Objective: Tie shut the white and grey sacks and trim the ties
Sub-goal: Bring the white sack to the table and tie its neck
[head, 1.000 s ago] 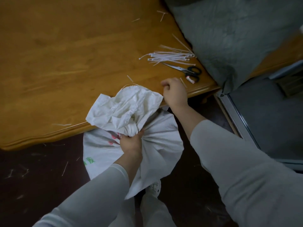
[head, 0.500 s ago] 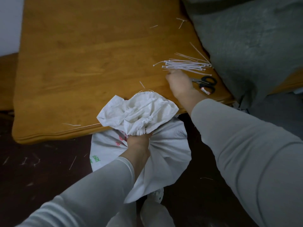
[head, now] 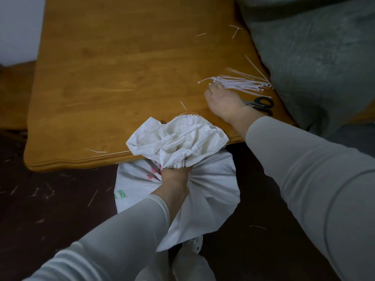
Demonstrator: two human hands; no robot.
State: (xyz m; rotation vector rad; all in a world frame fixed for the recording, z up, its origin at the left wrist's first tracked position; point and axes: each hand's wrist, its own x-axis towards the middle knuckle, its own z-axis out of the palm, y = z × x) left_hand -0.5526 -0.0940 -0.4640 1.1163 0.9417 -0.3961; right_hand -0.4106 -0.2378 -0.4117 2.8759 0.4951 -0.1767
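A white woven sack [head: 211,189] stands on the floor against the front edge of the wooden table [head: 113,82]. My left hand [head: 175,176] grips its gathered neck, and the loose mouth flares out above my fist onto the table edge. My right hand [head: 223,101] reaches across the table to a pile of white cable ties [head: 241,84]; its fingertips touch the near end of the pile, and I cannot tell whether they hold a tie. Black-handled scissors [head: 260,103] lie just right of that hand. A grey sack [head: 316,57] fills the right side.
Cut tie ends lie scattered on the table [head: 95,150] and on the dark floor [head: 50,191]. A white shoe [head: 195,243] shows below the sack. A lower wooden surface [head: 14,94] stands left of the table.
My right hand moved from the table edge near the sack up and right to the pile of ties. My left hand kept its grip on the sack's neck.
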